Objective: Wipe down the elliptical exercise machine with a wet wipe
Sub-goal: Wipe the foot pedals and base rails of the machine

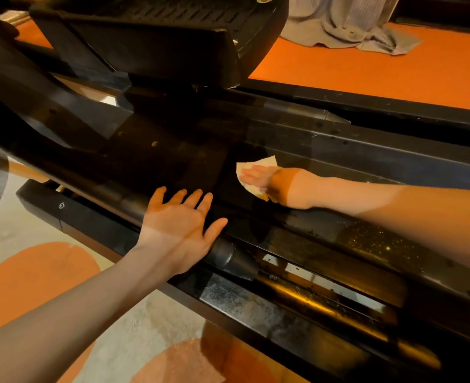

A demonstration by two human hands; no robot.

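Right hand [272, 183] flat on a pale wet wipe [252, 172], fingers straight, pressing it against a dark inner panel of the black exercise machine [352, 150], low between its long rails. Left hand [180, 230] spread wide and relaxed, gripping nothing, palm resting on the near black tube [225, 255] just beside the wipe. Ribbed foot pedal [156, 37] raised above and behind both hands. Orange floor [394, 76] beyond the machine, with a grey cloth [350, 26] heaped on it, well apart from the hands.
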